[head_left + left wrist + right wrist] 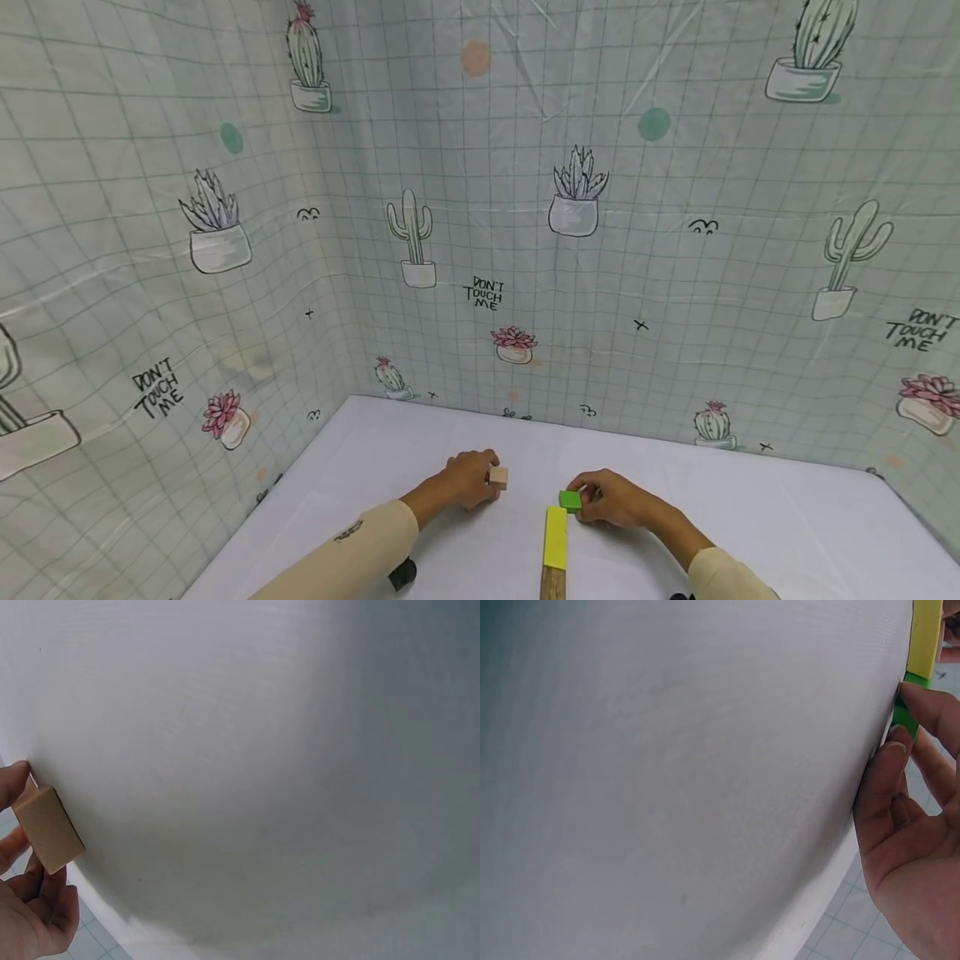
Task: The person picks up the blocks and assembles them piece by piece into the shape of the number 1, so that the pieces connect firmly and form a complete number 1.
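Observation:
My left hand (471,479) pinches a plain wooden block (498,477) close over the white table; the left wrist view shows the block's tan long face (49,829) between thumb and fingers. To the right, my right hand (613,498) grips a green block (570,501) by its right side. That green block is at the far end of a yellow block (555,537), and in the right wrist view it meets the yellow block's end. Behind the yellow block, nearer me, a brown wood-grained block (553,583) continues the same straight line, its near end cut off by the frame.
The white tabletop (787,517) reaches back to a grid-patterned curtain (637,275) printed with cacti, which also closes off the left side. A small black object (403,575) shows under the left forearm. Both sleeves are cream.

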Tool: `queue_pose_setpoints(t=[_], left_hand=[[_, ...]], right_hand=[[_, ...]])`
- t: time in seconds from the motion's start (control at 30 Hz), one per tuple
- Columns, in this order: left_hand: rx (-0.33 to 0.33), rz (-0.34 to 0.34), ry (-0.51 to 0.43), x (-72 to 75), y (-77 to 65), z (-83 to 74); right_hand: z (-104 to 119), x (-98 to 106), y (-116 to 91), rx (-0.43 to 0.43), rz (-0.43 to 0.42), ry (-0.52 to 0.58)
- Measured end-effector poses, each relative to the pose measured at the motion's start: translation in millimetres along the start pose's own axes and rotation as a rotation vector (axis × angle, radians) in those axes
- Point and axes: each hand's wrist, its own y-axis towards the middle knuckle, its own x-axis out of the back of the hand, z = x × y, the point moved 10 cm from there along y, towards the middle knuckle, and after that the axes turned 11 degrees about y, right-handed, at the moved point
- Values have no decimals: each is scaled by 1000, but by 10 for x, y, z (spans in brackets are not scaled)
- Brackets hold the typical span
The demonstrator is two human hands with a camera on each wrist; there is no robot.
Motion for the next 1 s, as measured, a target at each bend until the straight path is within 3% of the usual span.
queue_pose_setpoints(t=[1.0], left_hand=[[-40,-18,-15,66,-38,-53]], right_hand=[[6,-9,-13,-1,-12,19]])
